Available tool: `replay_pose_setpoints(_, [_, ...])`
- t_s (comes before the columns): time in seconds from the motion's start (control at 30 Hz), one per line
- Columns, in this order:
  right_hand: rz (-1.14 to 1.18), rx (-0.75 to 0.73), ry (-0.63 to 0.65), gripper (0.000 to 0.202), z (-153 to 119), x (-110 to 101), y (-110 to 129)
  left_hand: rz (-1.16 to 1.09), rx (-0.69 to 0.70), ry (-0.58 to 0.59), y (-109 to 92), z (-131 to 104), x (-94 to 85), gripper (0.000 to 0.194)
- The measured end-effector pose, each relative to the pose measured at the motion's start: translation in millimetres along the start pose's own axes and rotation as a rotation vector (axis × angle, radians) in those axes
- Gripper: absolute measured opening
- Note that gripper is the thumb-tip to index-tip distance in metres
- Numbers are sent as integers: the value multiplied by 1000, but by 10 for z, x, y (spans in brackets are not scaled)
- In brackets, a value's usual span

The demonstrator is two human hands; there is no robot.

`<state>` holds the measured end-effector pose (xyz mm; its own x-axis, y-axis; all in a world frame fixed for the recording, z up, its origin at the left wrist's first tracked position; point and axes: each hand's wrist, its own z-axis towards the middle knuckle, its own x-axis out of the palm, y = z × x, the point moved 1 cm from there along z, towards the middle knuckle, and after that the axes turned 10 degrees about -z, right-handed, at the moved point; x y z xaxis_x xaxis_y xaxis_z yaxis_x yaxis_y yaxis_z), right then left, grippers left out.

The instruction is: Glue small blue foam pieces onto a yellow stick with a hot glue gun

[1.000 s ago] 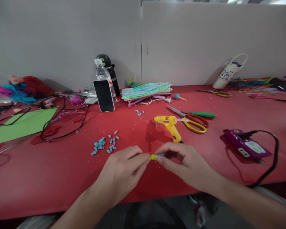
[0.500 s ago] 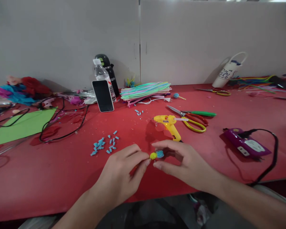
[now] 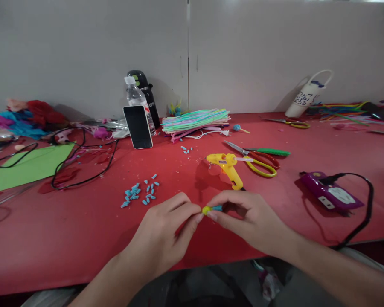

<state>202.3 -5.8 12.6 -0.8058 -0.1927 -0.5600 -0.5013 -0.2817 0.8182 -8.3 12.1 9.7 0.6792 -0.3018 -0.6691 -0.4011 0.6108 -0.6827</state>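
As it is being held from both sides, a small yellow-and-blue piece [image 3: 206, 210] is pointing sideways

While the left hand [image 3: 164, 224] is pinching its yellow end between thumb and forefinger, the right hand [image 3: 251, 217] is holding it narrowly where yellow is joining blue. It is hovering over the red table [image 3: 80, 238], and a yellow glue gun [image 3: 231, 173] is lying just beyond the right hand.

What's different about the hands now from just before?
The right hand had opened around the yellow-and-blue piece; now its fingertips have closed in on it again. The left hand still pinches the yellow end. The glue gun and loose blue bits stayed put.
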Motion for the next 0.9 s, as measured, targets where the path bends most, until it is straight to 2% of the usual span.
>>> replay_pose_setpoints(0.2, [26,-7,-12,13,-2,12,-8,-36,-37,47,-36,-4,-11,18])
replay_pose_setpoints(0.3, [138,34,0,37,-9,49,-45,-33,-16,41,-29,-12,-9,19])
replay_pose_setpoints(0.37, [176,61,9,43,-16,64,-59,-33,-14,37,-15,-17,-6,19])
replay_pose_setpoints(0.57, [108,55,26,17,-6,31,-34,-31,-16,27,14,-24,5,17])
replay_pose_setpoints(0.9, [93,49,18,11,-19,24,-1,-66,-21,28,-14,-10,-2,16])
